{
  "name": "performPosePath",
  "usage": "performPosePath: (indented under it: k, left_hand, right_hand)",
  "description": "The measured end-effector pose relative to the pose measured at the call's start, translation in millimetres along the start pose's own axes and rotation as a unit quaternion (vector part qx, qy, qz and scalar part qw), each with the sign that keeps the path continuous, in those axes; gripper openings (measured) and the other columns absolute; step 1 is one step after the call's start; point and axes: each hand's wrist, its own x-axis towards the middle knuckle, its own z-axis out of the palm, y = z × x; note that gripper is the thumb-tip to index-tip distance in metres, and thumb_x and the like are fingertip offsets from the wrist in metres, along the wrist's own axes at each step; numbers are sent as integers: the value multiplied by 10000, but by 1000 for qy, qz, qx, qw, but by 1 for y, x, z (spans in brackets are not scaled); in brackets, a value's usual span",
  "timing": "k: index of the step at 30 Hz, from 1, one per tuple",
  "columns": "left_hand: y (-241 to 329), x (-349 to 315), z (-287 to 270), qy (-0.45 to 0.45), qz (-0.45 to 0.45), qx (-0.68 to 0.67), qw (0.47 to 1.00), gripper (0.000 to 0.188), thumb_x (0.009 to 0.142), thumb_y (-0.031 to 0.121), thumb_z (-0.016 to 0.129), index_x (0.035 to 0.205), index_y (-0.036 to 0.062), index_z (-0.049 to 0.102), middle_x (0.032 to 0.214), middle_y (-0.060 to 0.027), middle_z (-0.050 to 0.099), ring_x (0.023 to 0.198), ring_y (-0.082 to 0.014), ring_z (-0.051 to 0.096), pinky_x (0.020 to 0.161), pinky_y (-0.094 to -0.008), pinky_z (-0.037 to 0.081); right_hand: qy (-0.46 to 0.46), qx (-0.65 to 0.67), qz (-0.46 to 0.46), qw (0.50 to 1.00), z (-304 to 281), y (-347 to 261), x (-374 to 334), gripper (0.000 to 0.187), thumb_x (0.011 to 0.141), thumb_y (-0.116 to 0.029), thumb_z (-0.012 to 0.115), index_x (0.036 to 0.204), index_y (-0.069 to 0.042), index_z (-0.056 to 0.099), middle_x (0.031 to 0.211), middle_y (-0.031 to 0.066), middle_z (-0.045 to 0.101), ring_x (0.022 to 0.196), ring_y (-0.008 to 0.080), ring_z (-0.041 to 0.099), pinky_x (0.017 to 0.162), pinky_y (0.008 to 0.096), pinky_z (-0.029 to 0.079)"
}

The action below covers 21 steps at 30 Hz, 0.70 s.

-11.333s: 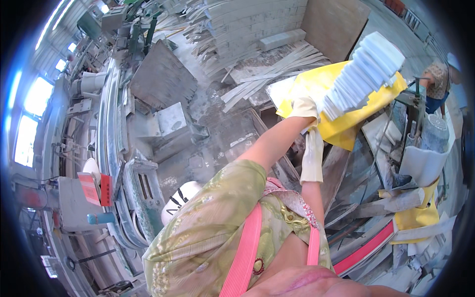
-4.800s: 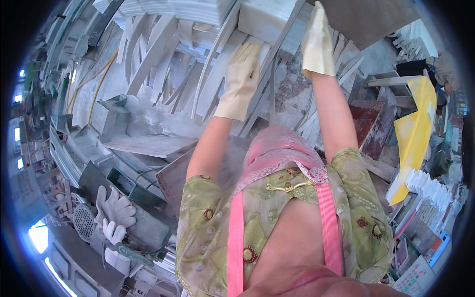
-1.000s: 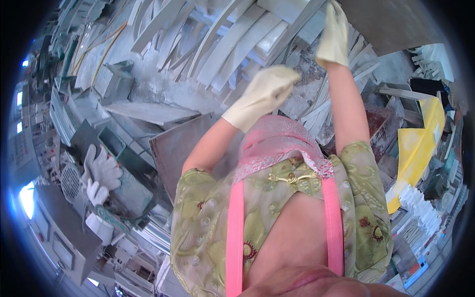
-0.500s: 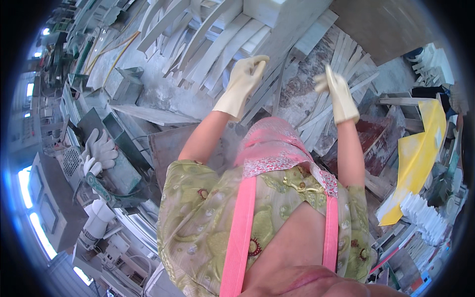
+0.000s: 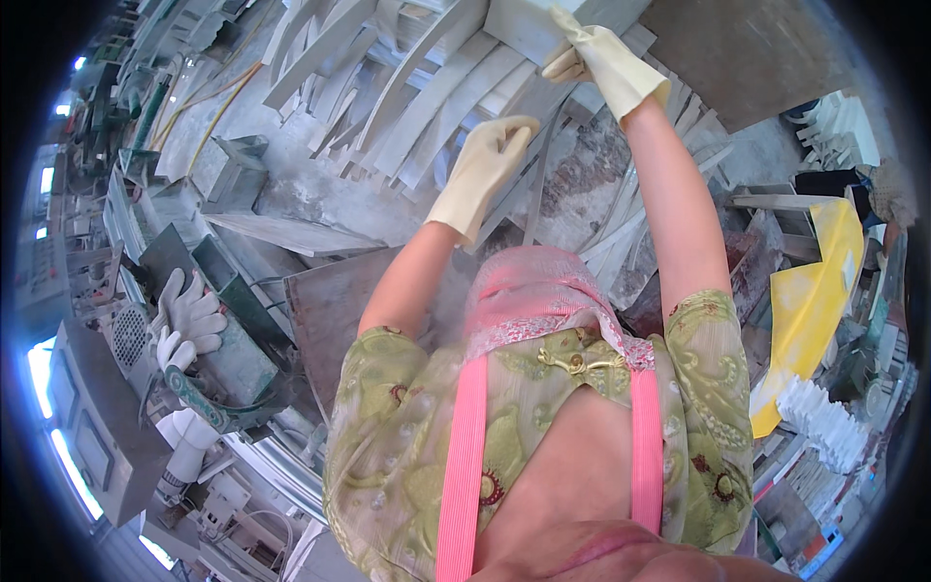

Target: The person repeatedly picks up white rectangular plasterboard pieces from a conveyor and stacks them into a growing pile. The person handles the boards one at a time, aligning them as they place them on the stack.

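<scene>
Both my hands wear cream rubber gloves. My left hand [image 5: 485, 170] is closed, fingers curled toward the thumb, above the lower ends of several curved pale strips [image 5: 451, 107]; whether anything is in its grip is hidden. Farther forward, my right hand [image 5: 603, 66] is open, one finger stretched out and the others apart from it. It overlaps the edge of a thick pale stone-like block [image 5: 529, 27], and I cannot tell whether it touches. Thin strips [image 5: 613, 247] lie in a loose bundle beneath my right forearm.
A brown-grey board [image 5: 747, 63] stands at the far right. A bent yellow sheet [image 5: 813, 310] lies beside stacked white pieces [image 5: 824, 427]. On the left, spare white gloves [image 5: 189, 315] rest on a green metal machine part [image 5: 233, 330]. A plank [image 5: 291, 233] juts toward my left arm.
My right hand has moved forward and left, from over the loose strips to the pale block. My left hand stays closed in nearly the same place.
</scene>
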Motion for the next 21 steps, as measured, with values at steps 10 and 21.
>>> performPosePath:
  k: [10,21]
  left_hand:
    - [-7,8,5,40,37,-53,997,359,967,253,562,1163,-2,720,996,-172,740,892,-231,683,839,-345,512]
    - [-7,-4,-5,-7,-41,-85,996,371,1032,255,544,1262,-5,677,1231,-119,716,1190,-189,644,1031,-307,461]
  right_hand:
    - [177,-260,-163,935,-11,62,57,590,994,-590,571,853,-36,717,672,64,688,657,192,660,668,340,517]
    - [184,-117,-249,944,-48,-26,43,321,1001,-237,620,804,-3,715,654,86,673,559,179,641,545,331,494]
